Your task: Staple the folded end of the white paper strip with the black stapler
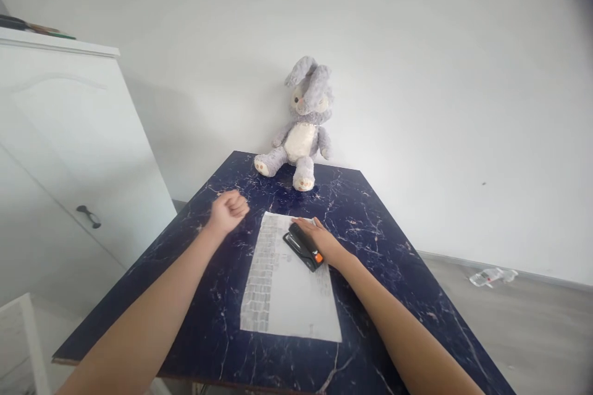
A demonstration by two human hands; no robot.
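Observation:
A white sheet of paper [290,287] lies flat on a dark blue marbled table [380,241]. A black stapler with an orange end [303,247] rests on the sheet's upper right part. My right hand [319,237] lies beside and against the stapler, fingers stretched along it. My left hand [228,210] is curled into a fist over the table, left of the paper, with nothing visible in it.
A grey and white plush rabbit [302,129] sits at the table's far edge against the white wall. A white cabinet with a dark handle [88,216] stands to the left. A crumpled plastic bottle [491,276] lies on the floor at right.

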